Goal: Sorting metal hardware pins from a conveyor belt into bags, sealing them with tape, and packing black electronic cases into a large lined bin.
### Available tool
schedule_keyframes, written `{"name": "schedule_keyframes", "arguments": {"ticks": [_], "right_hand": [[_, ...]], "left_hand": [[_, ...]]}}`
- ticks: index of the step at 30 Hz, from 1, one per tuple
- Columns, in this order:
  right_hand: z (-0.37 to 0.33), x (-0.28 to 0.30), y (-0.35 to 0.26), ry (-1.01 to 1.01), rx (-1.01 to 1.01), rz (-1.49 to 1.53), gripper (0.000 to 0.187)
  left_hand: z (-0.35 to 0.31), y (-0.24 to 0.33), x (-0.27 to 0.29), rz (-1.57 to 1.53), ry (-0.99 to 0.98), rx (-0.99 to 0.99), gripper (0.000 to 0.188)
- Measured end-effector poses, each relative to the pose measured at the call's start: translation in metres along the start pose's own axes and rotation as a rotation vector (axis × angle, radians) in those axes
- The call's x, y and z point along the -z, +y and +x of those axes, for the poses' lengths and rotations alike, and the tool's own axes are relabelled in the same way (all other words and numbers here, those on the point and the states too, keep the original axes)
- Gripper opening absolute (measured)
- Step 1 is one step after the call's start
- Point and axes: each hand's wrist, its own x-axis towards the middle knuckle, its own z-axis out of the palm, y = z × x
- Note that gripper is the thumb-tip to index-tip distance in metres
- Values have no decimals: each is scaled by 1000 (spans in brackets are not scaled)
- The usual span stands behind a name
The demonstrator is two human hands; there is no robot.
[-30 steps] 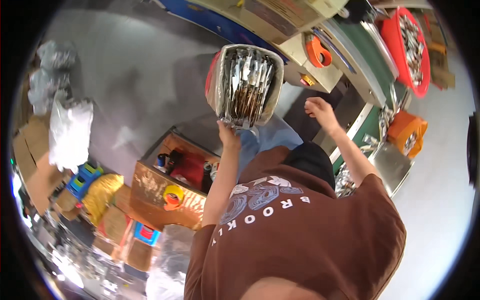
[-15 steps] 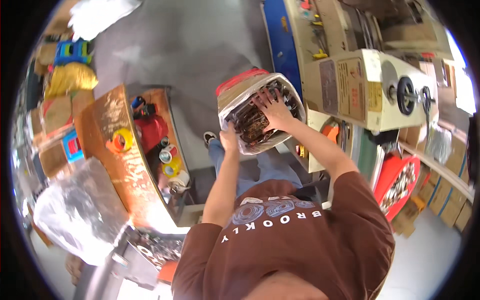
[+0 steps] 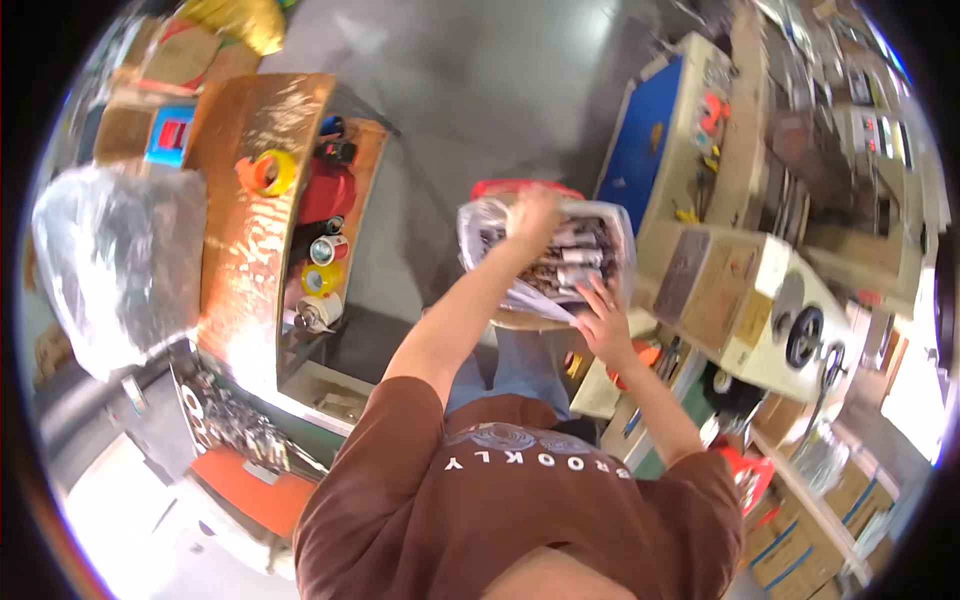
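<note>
The box (image 3: 530, 320) is at the centre of the frame; its packets (image 3: 582, 256) lie up and left from my right hand (image 3: 603, 315), which is the nearer one, their long axis seemingly from left to right; this hand has fingers a little spread; my left hand (image 3: 537, 215), over the upper left of the box, is blurred, so I cannot tell if it grips; grey floor (image 3: 450, 110) shows at upper centre, between the wooden desk (image 3: 240, 300) and the cream machine (image 3: 765, 300).

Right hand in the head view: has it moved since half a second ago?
Yes. Judged against the blue panel, the right hand has moved farther away, toward the brown shirt, to the plastic-lined container's near edge.
</note>
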Motion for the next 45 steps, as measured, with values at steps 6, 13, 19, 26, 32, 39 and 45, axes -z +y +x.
{"name": "schedule_keyframes", "arguments": {"ticks": [6, 13, 19, 26, 32, 39, 45], "right_hand": [[84, -18, -54, 264, 347, -381, 5], [205, -36, -238, -125, 1009, -57, 11], [318, -82, -413, -239, 1678, -354, 8], [512, -178, -481, -102, 682, 67, 36], [552, -351, -313, -503, -12, -795, 63], [579, -322, -334, -582, 198, -74, 51], [532, -186, -622, -1333, 343, 536, 44]], "left_hand": [[-129, -72, -16, -313, 240, -257, 46], [-291, -167, 82, -224, 518, 28, 46], [-395, -290, 138, 32, 945, 303, 12], [-454, -424, 198, -37, 1260, 866, 7], [-447, -482, 222, -447, 1279, 1158, 15], [-407, -525, 215, -1038, 1591, 1048, 18], [-381, -554, 194, -1956, 1697, 927, 19]]}}
